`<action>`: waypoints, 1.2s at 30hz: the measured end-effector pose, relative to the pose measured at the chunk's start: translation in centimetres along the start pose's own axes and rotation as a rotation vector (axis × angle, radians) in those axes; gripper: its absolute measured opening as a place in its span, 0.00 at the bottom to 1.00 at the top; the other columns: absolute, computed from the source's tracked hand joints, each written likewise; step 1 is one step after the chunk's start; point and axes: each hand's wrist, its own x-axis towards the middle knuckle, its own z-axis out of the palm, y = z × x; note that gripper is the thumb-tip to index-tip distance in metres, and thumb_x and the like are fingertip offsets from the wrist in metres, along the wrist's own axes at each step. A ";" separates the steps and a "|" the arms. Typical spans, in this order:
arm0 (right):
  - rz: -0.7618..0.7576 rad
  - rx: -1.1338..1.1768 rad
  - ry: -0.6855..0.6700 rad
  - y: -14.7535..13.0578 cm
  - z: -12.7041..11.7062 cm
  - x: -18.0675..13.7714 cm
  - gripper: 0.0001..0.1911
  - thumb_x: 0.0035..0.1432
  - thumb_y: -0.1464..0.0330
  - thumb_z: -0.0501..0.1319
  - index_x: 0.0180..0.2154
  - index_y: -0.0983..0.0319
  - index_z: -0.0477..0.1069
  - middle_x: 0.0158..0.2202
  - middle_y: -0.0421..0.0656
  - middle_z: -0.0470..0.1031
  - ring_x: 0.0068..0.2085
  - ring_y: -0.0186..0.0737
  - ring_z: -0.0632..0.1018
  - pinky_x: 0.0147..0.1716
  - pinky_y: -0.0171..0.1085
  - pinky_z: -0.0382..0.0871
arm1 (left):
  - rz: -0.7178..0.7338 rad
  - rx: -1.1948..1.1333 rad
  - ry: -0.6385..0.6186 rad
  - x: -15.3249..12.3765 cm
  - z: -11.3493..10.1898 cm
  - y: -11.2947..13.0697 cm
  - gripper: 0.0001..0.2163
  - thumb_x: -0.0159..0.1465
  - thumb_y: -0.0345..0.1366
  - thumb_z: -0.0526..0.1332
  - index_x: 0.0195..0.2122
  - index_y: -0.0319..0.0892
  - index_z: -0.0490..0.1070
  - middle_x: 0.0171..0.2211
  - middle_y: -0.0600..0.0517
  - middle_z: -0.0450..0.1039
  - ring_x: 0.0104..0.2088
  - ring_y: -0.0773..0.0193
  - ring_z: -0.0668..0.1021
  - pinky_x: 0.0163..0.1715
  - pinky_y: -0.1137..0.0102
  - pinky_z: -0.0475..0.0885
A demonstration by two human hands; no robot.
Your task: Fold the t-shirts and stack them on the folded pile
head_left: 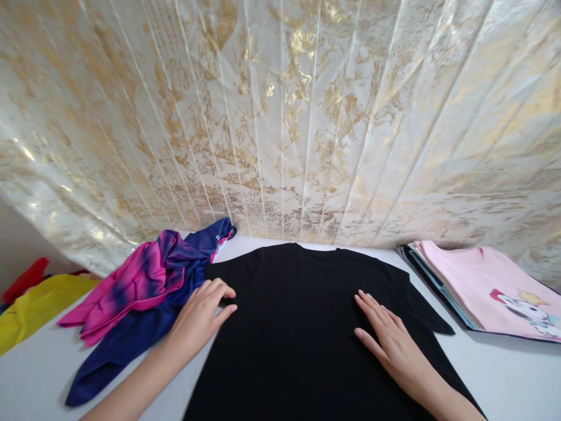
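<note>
A black T-shirt lies spread on the white table, neckline at the far side and its lower part cut off by the bottom of the view. At its left edge, just below the sleeve, is my left hand, fingers slightly bent and thumb apart from them, with nothing visible between. My right hand rests flat on the right half of the shirt, fingers stretched out and thumb spread.
Crumpled pink and navy clothing lies to the left, beside the shirt's sleeve. Yellow cloth and red cloth are farther left. A folded stack topped by a pink printed shirt sits right. A gold-patterned curtain hangs behind the white table.
</note>
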 end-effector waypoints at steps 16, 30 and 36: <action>-0.061 -0.025 0.078 0.0 -0.1 -0.2 0.32 0.64 0.53 0.48 0.65 0.58 0.50 0.65 0.48 0.55 0.64 0.49 0.59 0.58 0.54 0.61 | -0.075 0.043 0.121 0.7 -3.8 -2.8 0.12 0.61 0.46 0.56 0.26 0.46 0.71 0.32 0.54 0.74 0.37 0.57 0.72 0.41 0.65 0.64; -0.083 -0.057 0.099 0.4 0.5 -0.3 0.32 0.64 0.53 0.49 0.65 0.56 0.48 0.65 0.47 0.55 0.64 0.50 0.59 0.58 0.52 0.62 | -0.085 0.109 -0.049 0.3 -1.3 0.5 0.05 0.60 0.38 0.58 0.30 0.46 0.70 0.33 0.53 0.73 0.38 0.57 0.72 0.38 0.65 0.64; -0.097 -0.052 0.111 0.4 0.4 -0.3 0.33 0.64 0.53 0.49 0.66 0.56 0.47 0.65 0.47 0.56 0.64 0.49 0.59 0.57 0.52 0.62 | -0.095 0.145 -0.108 0.8 -1.3 0.9 0.07 0.62 0.35 0.54 0.28 0.45 0.68 0.32 0.53 0.71 0.37 0.57 0.71 0.37 0.65 0.62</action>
